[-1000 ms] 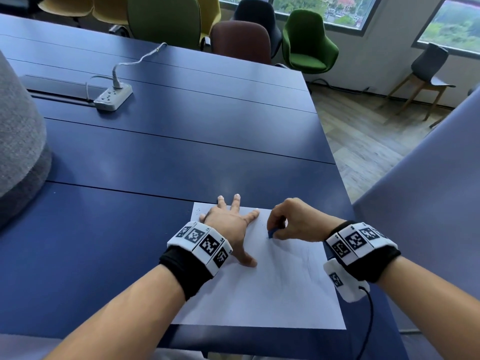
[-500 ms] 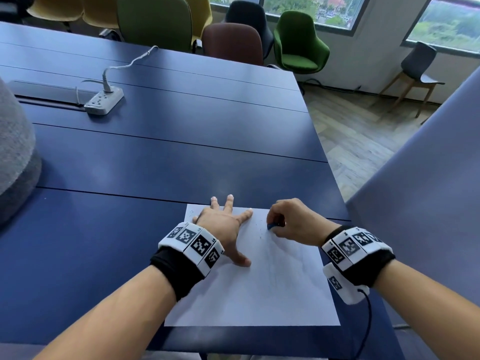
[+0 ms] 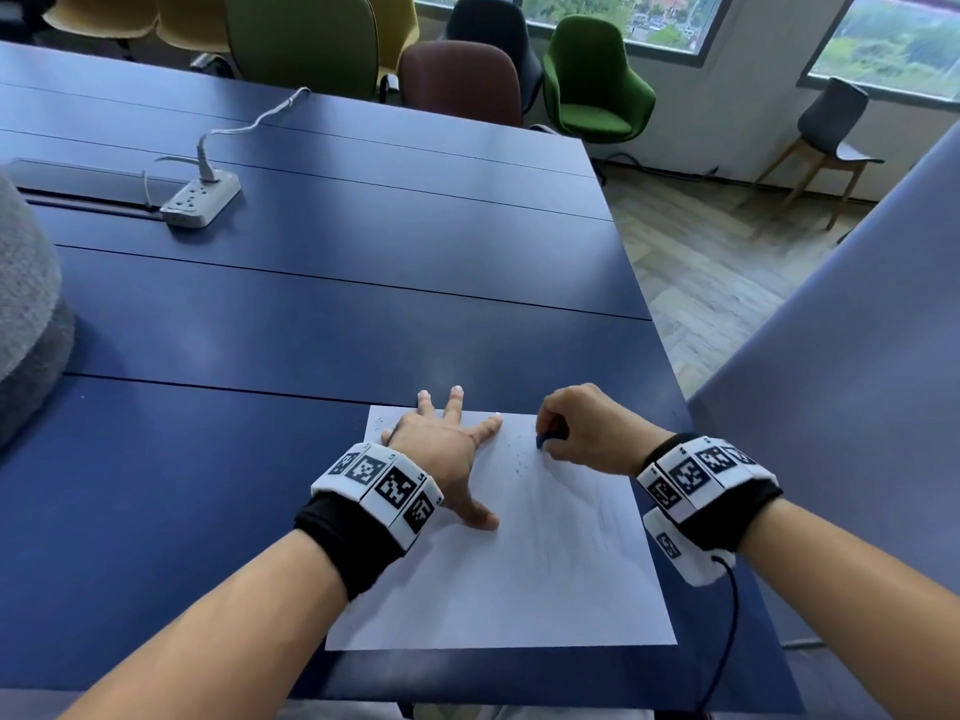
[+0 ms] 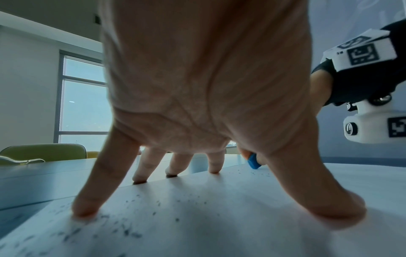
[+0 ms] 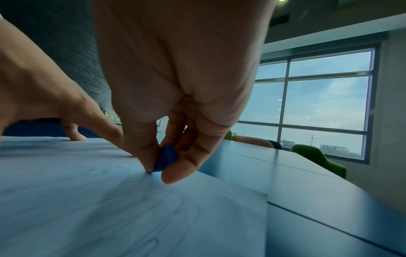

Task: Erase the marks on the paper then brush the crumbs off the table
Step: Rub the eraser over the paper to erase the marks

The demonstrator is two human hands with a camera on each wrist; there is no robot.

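A white sheet of paper [image 3: 524, 574] lies at the near right edge of the dark blue table [image 3: 322, 324]. My left hand [image 3: 441, 449] presses on its upper left part with fingers spread and straight [image 4: 211, 173]. My right hand [image 3: 576, 433] pinches a small blue eraser [image 3: 541, 441] between thumb and fingers, its tip down on the paper near the far edge [image 5: 164, 160]. Dark eraser crumbs [image 3: 519, 462] dot the paper between the hands and under my left palm [image 4: 129, 231]. Faint pencil strokes [image 3: 602, 517] show on the right half.
A white power strip [image 3: 200, 200] with its cable lies far back on the left. A grey rounded object [image 3: 26, 314] stands at the left edge. Coloured chairs [image 3: 597, 80] line the far side. A blue-grey panel [image 3: 857, 381] rises close on the right.
The right hand with the eraser has shifted slightly toward the paper's far edge. The left hand stays pressed in the same spot on the paper. The head camera moved a little.
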